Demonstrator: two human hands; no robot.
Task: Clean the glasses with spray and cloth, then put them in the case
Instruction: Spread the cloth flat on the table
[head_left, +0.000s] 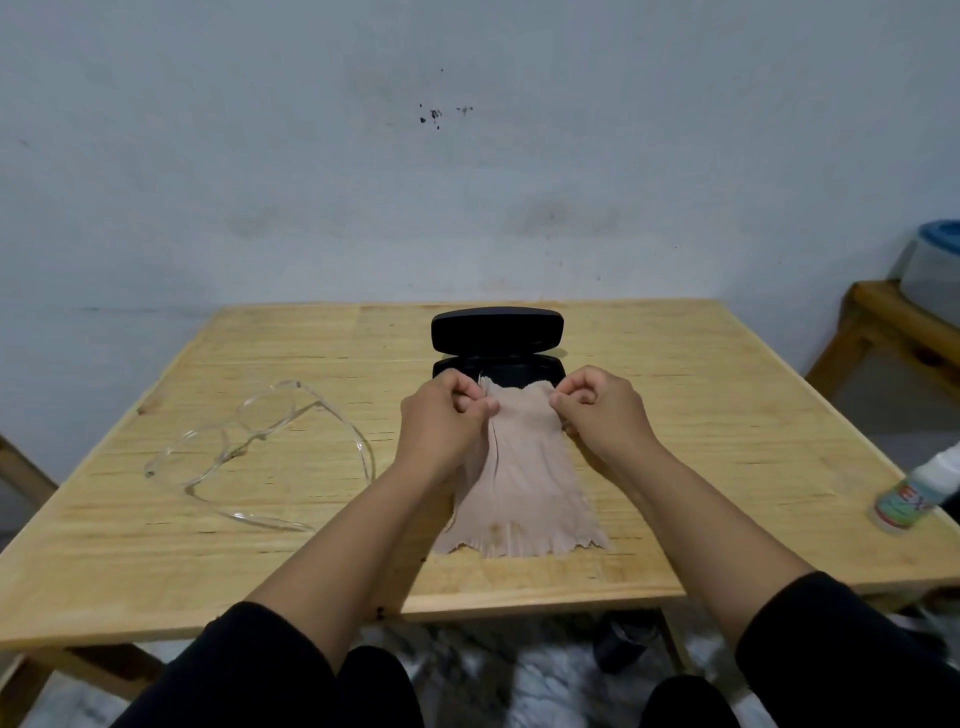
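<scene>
A beige cloth (524, 483) hangs over the middle of the wooden table (701, 441), its lower edge lying on the wood. My left hand (444, 421) pinches its upper left corner and my right hand (602, 410) pinches its upper right corner. Just behind my hands stands the black glasses case (497, 332), lid open and upright. Clear-framed glasses (249, 447) lie on the table to the left, arms unfolded, apart from both hands. The spray bottle (909, 499) lies on its side at the table's right edge.
A wooden stool or bench (883, 332) stands at the far right with a blue-lidded container (935, 265) on it. A plain wall rises behind the table. My knees in dark clothing are below the table's front edge.
</scene>
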